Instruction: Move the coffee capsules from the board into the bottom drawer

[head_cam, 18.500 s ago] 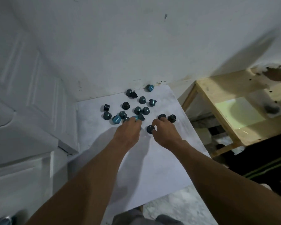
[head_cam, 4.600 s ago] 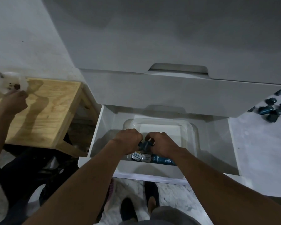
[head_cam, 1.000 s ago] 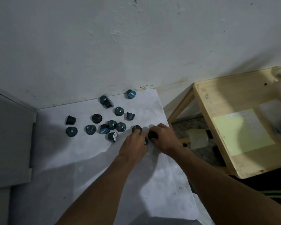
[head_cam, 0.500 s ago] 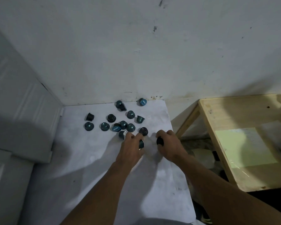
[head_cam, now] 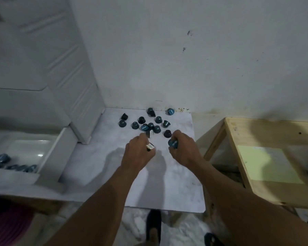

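Several dark teal coffee capsules (head_cam: 150,124) lie in a loose cluster at the far end of the white board (head_cam: 140,176), close to the wall. My left hand (head_cam: 139,153) is lifted just above the board and grips a capsule (head_cam: 150,147) with a white label. My right hand (head_cam: 183,150) holds a blue capsule (head_cam: 173,143) in its curled fingers. The open bottom drawer (head_cam: 48,157) is at the left, with a clear tray and several capsules (head_cam: 0,158) inside.
The white drawer cabinet (head_cam: 48,73) stands at the left against the wall. A wooden stool (head_cam: 267,157) with a pale yellow sheet stands right of the board. My shoes (head_cam: 153,226) show on the marble floor below.
Both hands have closed on a capsule each and pulled back a little from the cluster. The view has swung left, bringing the open drawer into sight.
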